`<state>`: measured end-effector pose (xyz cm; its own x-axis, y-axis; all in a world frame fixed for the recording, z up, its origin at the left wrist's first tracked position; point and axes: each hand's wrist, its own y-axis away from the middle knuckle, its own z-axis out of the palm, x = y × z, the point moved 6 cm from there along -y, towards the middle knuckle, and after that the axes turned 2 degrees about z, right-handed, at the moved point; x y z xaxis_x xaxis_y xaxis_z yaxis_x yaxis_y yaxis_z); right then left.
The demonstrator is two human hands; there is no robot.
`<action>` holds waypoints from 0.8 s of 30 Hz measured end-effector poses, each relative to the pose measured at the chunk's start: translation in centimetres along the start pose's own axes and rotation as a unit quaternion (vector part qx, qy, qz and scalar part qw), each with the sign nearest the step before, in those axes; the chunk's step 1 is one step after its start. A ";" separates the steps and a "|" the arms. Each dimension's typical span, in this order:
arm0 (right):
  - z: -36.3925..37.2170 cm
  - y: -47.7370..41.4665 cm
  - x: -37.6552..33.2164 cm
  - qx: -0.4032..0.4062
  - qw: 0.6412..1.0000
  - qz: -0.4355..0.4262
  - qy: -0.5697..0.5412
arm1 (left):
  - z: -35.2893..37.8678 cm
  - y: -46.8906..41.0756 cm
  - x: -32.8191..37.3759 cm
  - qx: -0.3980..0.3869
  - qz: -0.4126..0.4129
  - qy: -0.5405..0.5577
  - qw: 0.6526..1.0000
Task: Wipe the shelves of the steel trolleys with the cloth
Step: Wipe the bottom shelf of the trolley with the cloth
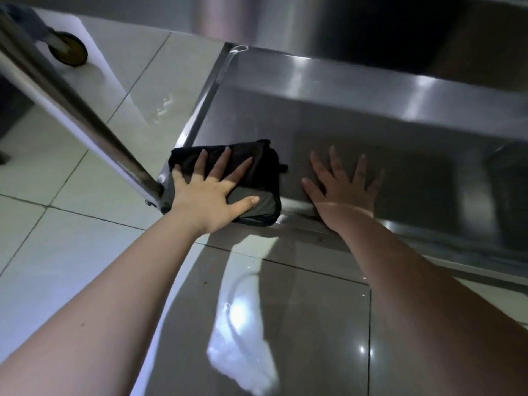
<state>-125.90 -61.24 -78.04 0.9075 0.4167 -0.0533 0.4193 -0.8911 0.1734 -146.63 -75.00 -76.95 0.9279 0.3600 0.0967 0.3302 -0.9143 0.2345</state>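
A folded dark cloth [257, 164] lies at the near left corner of the steel trolley's bottom shelf [357, 130]. My left hand [213, 192] presses flat on the cloth with its fingers spread. Just to the right, my right hand [343, 184] rests flat on the bare steel of the same shelf, fingers spread, holding nothing. Its wrist lies over the shelf's front rim. A higher shelf [371, 24] overhangs the bottom one and shades its back part.
A steel trolley leg [71, 101] slants from the upper left down to the shelf corner beside my left hand. A caster wheel [70, 50] of another trolley stands on the glossy tiled floor [85, 224] at the upper left. A dark object [508, 190] sits at the shelf's right.
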 end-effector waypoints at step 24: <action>0.3 0.0 -0.2 -0.011 1.000 -0.014 0.026 | -0.1 -1.3 -1.0 0.022 0.032 0.005 0.999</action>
<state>-126.07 -61.41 -78.35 0.8927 0.4505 -0.0078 0.4432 -0.8750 0.1949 -147.97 -74.10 -77.27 0.9456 0.3027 0.1193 0.2785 -0.9426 0.1843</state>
